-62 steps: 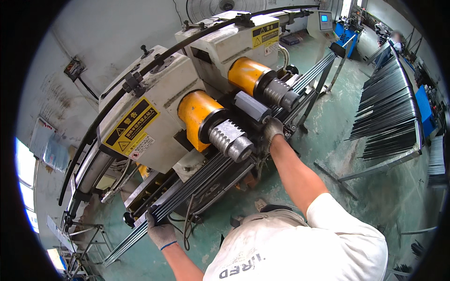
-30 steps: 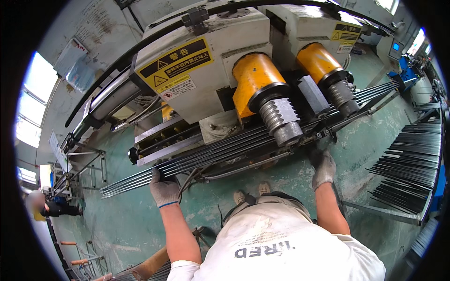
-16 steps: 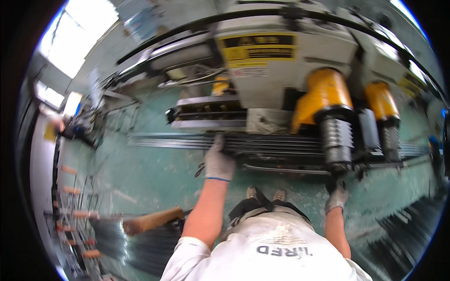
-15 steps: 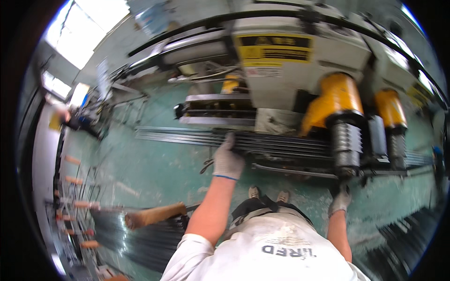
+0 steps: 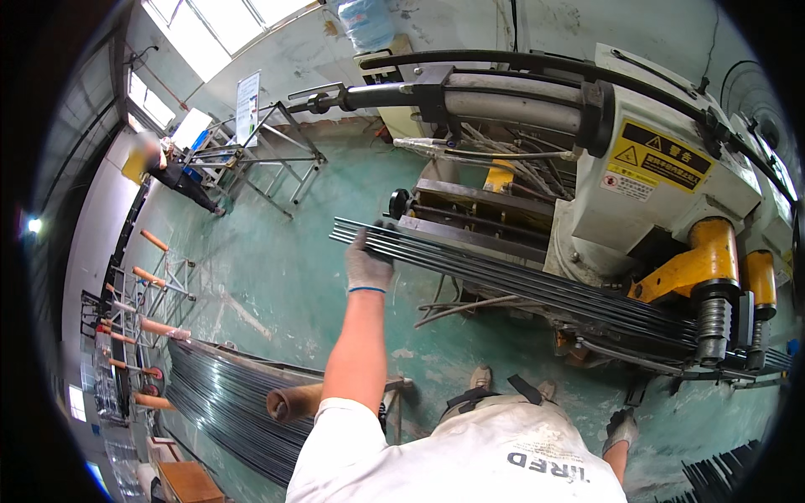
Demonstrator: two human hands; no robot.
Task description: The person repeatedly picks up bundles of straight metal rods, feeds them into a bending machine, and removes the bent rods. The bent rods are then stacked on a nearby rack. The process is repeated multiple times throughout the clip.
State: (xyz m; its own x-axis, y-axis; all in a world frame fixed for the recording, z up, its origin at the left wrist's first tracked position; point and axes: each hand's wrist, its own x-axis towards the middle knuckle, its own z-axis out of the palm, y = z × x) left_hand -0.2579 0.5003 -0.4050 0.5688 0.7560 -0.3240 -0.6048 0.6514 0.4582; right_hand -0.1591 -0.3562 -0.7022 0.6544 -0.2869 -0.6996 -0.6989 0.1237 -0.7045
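Observation:
My left hand (image 5: 369, 264), in a pale knit glove with a blue cuff edge, is closed around several long thin dark metal bars (image 5: 470, 272) close to their left ends. The bars lie side by side and slant down to the right, passing beneath the yellow parts of a machine (image 5: 579, 226). My right hand (image 5: 620, 429), in a glove with dark fingers, hangs low at my right side, apart from the bars. Its fingers look loosely spread, with nothing visible in them.
A yellow arm with a ribbed metal cylinder (image 5: 714, 327) stands over the bars at right. Behind my left arm, a rack holds many dark bars (image 5: 235, 402) beside a brown roller (image 5: 293, 402). Another person (image 5: 180, 176) stands far left near a metal frame (image 5: 268, 155).
The view has swung left, so the machine appears farther right. My left hand now sits nearer the bars' left ends. My right hand has dropped away from the machine's edge.

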